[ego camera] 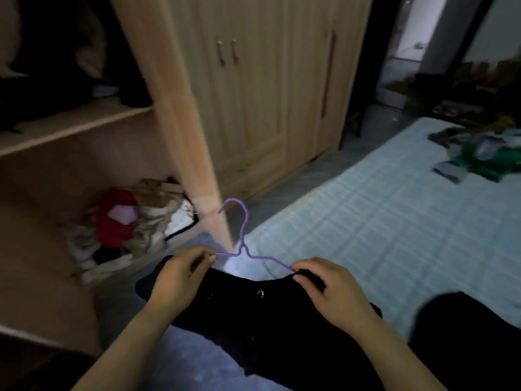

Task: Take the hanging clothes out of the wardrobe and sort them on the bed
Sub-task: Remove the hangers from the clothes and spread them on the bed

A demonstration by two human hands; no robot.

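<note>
Purple wire first: a thin hanger [243,247] sits between both hands with its hook pointing up and away. A black garment [253,311] sags off it, low in front of the person at the near corner of the bed [380,221]. Whether the cloth actually rests on the cover I cannot tell.

The left hand [177,275] pinches the hanger's left arm between thumb and fingertips. The right hand [332,289] is curled round the garment's shoulder, right where the other wire arm vanishes into the fabric. That split makes sense to me: 1 hand steadies the wire while the other works the cloth free, so this reads as slipping the garment off its hanger. Much of the wire shows bare, which suggests it is nearly out.

The bed wears a pale checked cover. Well away at its far end lies a loose pile of clothes [485,159] in green and grey, likely the sorted lot. On the left the open wardrobe [84,153] shows light wood shelves with dark clothes up top and a jumbled heap [124,232] of red, white and beige at the bottom. Beyond it are closed doors [253,94] with 2 handles. The room is dim and the picture blurred.
</note>
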